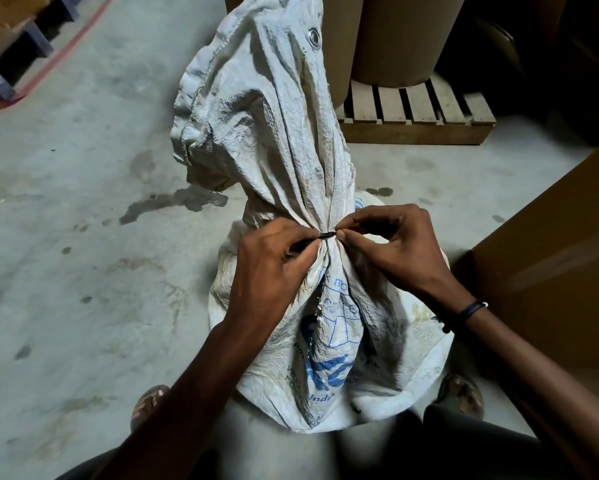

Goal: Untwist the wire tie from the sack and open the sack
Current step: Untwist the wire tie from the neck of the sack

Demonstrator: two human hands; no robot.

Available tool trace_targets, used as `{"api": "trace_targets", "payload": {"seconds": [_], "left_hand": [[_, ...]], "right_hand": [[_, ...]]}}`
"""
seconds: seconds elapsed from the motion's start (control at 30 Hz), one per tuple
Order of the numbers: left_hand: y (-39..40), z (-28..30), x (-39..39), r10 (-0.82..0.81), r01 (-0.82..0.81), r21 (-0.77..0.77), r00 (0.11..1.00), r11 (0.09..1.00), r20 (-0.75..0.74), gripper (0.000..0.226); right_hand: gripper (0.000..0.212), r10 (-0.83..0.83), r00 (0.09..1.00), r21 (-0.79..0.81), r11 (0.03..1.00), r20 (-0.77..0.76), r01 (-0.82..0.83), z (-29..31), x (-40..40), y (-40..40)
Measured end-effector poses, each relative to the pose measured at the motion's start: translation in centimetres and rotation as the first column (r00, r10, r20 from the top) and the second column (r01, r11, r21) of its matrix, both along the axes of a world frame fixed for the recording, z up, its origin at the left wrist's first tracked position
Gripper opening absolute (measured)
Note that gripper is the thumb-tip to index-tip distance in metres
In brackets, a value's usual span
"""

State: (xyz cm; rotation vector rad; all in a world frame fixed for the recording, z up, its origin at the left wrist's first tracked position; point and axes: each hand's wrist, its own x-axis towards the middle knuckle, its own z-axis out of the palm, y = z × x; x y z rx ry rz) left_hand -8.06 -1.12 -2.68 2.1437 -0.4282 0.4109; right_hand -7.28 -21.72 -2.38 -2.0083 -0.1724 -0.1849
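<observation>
I am on the first step: the tie [327, 234] is on the sack [274, 133], cinching the gathered neck, and the mouth is not yet open. The sack stands on the floor [66, 202] between my feet, its loose top flopping up and away from me above the tie.

My left hand [274, 261] is closed in a pinch, thumb and forefinger on the left end of the tie, the other fingers curled against the cloth. My right hand [391, 244] pinches the right end the same way, fingertips nearly meeting the left ones across the small dark wire.

Next, I judge, I must find which way the ends are wound and turn them the other way, keeping the neck steady so the wire does not just spin with the cloth.

The sack bears blue print, creased and dirty. I can make out "India" low down; the rest I cannot read. A metal eyelet [314, 36] sits near the top.
</observation>
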Motion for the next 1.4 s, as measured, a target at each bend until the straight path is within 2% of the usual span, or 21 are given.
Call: {"api": "trace_targets", "payload": {"seconds": [0.1, 0.23, 0.37, 0.5, 0.57, 0.63, 0.73, 0.87, 1.07, 1.2, 1.3, 1.4], "left_hand": [[-0.4, 0.0, -0.3, 0.001, -0.002, 0.024, 1.0, 1.0, 0.026, 0.006], [-0.7, 0.3, -0.5, 0.005, -0.004, 0.086, 1.0, 0.996, -0.016, 0.006], [-1.6, 0.8, -0.8, 0.067, -0.043, 0.253, 0.994, 0.967, -0.089, 0.01], [-1.8, 1.4, -1.1, 0.016, 0.05, 0.277, 0.973, 0.96, -0.231, 0.015], [-1.5, 1.5, -1.3, -0.023, 0.092, 0.283, 0.971, 0.955, -0.238, 0.016], [-0.7, 1.5, -1.2, -0.053, 0.108, 0.243, 0.974, 0.964, -0.222, 0.014], [0.4, 1.7, -1.1, -0.098, 0.121, 0.096, 0.971, 0.988, -0.219, 0.01], [0.5, 1.7, -1.6, -0.043, 0.055, 0.09, 0.99, 0.994, -0.134, 0.013], [0.5, 1.7, -1.2, -0.041, 0.04, -0.014, 0.986, 0.999, -0.16, 0.014], [0.7, 2.3, -1.0, -0.087, 0.074, -0.074, 0.975, 0.995, -0.205, 0.015], [1.0, 1.9, -0.6, -0.056, 0.033, -0.103, 0.973, 0.994, -0.222, 0.009], [0.9, 1.2, -0.3, -0.004, -0.012, -0.077, 0.98, 0.997, -0.201, 0.014]], "right_hand": [[0.008, -0.012, 1.0, 0.013, 1.0, -0.01, 0.012, 0.0, -0.1, 0.1], [0.007, -0.019, 1.0, 0.001, 1.0, -0.009, 0.019, 0.1, -0.2, 0.1], [0.007, -0.022, 1.0, -0.018, 1.0, -0.007, 0.022, 0.0, -0.3, 0.5], [0.007, -0.047, 0.999, -0.035, 0.998, 0.001, 0.047, -0.1, 0.1, 0.6], [0.008, -0.066, 0.998, -0.009, 0.998, -0.012, 0.066, -0.1, 0.5, 0.3], [0.008, -0.066, 0.997, 0.016, 0.998, -0.033, 0.066, -0.1, 0.7, 0.1], [0.009, -0.047, 0.998, 0.004, 0.999, -0.037, 0.047, 0.1, 0.5, 0.6], [0.009, -0.011, 1.0, -0.066, 0.998, 0.028, 0.013, 0.5, 0.2, 1.4], [0.008, -0.006, 0.992, -0.138, 0.99, 0.127, 0.024, 0.7, -0.4, 2.6], [0.004, -0.073, 0.995, -0.008, 0.997, 0.061, 0.074, 0.1, -0.2, 2.6], [0.006, -0.109, 0.992, 0.153, 0.981, -0.057, 0.117, -0.1, -0.1, 2.6], [0.007, -0.103, 0.985, 0.231, 0.964, -0.138, 0.133, -0.2, 0.0, 2.7]]}}
